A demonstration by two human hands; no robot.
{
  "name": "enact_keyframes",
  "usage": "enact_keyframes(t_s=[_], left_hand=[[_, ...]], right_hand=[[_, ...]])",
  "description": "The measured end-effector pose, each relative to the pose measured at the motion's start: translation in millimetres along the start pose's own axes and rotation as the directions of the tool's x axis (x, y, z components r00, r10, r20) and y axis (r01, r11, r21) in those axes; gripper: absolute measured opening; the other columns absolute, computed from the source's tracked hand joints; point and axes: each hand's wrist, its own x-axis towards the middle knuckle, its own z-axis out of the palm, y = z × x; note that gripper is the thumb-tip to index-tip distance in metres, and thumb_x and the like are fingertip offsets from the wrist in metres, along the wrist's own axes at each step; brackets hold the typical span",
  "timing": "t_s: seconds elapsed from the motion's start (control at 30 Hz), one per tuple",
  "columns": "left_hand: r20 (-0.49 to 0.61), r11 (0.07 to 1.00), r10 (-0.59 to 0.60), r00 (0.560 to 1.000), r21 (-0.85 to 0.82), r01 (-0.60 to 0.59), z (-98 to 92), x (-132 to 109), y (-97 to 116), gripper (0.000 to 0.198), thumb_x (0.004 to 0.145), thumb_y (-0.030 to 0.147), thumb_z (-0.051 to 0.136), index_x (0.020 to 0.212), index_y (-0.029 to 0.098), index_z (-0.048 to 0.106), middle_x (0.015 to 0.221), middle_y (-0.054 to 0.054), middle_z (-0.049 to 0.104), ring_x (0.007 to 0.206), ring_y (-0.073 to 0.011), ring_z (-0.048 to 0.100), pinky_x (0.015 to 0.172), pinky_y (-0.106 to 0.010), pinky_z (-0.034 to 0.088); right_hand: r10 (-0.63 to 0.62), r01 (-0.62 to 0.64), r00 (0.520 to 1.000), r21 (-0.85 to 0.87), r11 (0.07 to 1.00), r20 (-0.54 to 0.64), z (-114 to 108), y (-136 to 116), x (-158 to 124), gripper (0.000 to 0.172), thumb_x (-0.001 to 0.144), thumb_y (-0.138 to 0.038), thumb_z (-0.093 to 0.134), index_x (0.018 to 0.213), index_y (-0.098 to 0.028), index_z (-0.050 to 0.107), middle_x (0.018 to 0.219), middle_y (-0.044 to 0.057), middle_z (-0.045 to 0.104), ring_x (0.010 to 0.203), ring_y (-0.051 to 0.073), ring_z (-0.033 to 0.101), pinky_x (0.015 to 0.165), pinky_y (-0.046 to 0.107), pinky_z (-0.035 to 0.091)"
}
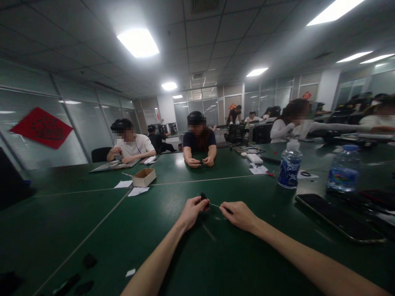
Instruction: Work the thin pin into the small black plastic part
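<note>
Near the middle of the green table [173,230], my left hand [191,211] is closed on a small black part [204,198]. My right hand [237,214], a little to the right, pinches a tool with a dark handle and a thin metal shaft [215,205]. The shaft points left and its tip reaches the black part. Whether the tip sits inside the part or only touches it cannot be made out. Both hands are held just above the table top.
A phone [339,218] lies at the right, with two bottles [290,166] [344,170] behind it. A small open box [144,178] and papers [138,191] lie left of centre. Dark pieces [89,260] lie lower left. People [199,142] sit across the table.
</note>
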Motion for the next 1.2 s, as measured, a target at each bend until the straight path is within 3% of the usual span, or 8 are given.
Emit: enact_keyframes(t_s=[0.1, 0.27, 0.53, 0.7, 1.2], left_hand=[[-0.007, 1.0, -0.01, 1.0, -0.026, 0.01, 2.9, -2.4, 4.2, 0.035, 0.069, 0.043, 0.068, 0.081, 0.01, 0.065, 0.074, -0.005, 0.062, 0.066, -0.0132, 0.053, 0.064, -0.024, 0.038], [0.14, 0.988, -0.05, 0.989, 0.152, 0.029, 7.5, -7.8, 9.8, 0.036, 0.069, 0.045, 0.067, 0.079, 0.011, 0.066, 0.071, -0.004, 0.062, 0.065, -0.014, 0.052, 0.063, -0.024, 0.037], [-0.039, 1.0, -0.002, 0.999, 0.013, 0.003, 2.3, -1.8, -1.0, 0.041, 0.071, 0.049, 0.064, 0.086, 0.011, 0.063, 0.074, -0.005, 0.061, 0.065, -0.0122, 0.051, 0.06, -0.022, 0.035], [-0.035, 0.999, -0.002, 0.999, -0.037, 0.0, 2.0, -2.0, -1.3, 0.04, 0.07, 0.046, 0.066, 0.089, 0.012, 0.064, 0.08, -0.005, 0.062, 0.07, -0.013, 0.053, 0.065, -0.023, 0.037], [0.037, 0.999, 0.04, 0.999, 0.008, -0.04, 2.2, -6.2, 7.2, 0.029, 0.073, 0.039, 0.065, 0.085, 0.012, 0.065, 0.077, -0.003, 0.061, 0.071, -0.0133, 0.051, 0.067, -0.023, 0.036]], right_hand=[[-0.001, 0.001, 1.0, 0.034, 0.999, -0.008, 0.2, 0.6, 0.6, 0.031, 0.092, -0.03, 0.034, 0.087, -0.018, 0.061, 0.07, 0.002, 0.063, 0.061, 0.014, 0.059, 0.058, 0.022, 0.04], [0.138, -0.121, 0.983, 0.139, 0.983, -0.124, 1.7, 5.8, 3.6, 0.034, 0.094, -0.032, 0.029, 0.088, -0.018, 0.059, 0.068, 0.001, 0.062, 0.058, 0.014, 0.058, 0.057, 0.023, 0.04], [0.026, -0.024, 0.999, 0.095, 0.995, -0.022, -0.2, 0.5, 2.3, 0.03, 0.091, -0.03, 0.035, 0.082, -0.019, 0.061, 0.068, 0.001, 0.062, 0.06, 0.013, 0.058, 0.059, 0.022, 0.04], [0.012, -0.014, 0.999, 0.072, 0.997, 0.03, -1.9, -2.4, 3.2, 0.028, 0.09, -0.029, 0.036, 0.084, -0.02, 0.062, 0.071, 0.001, 0.063, 0.06, 0.012, 0.058, 0.059, 0.021, 0.04], [0.012, -0.013, 1.0, 0.052, 0.999, 0.027, -3.8, -2.8, 3.0, 0.029, 0.09, -0.028, 0.036, 0.085, -0.019, 0.063, 0.07, 0.001, 0.064, 0.061, 0.013, 0.058, 0.06, 0.022, 0.04]])
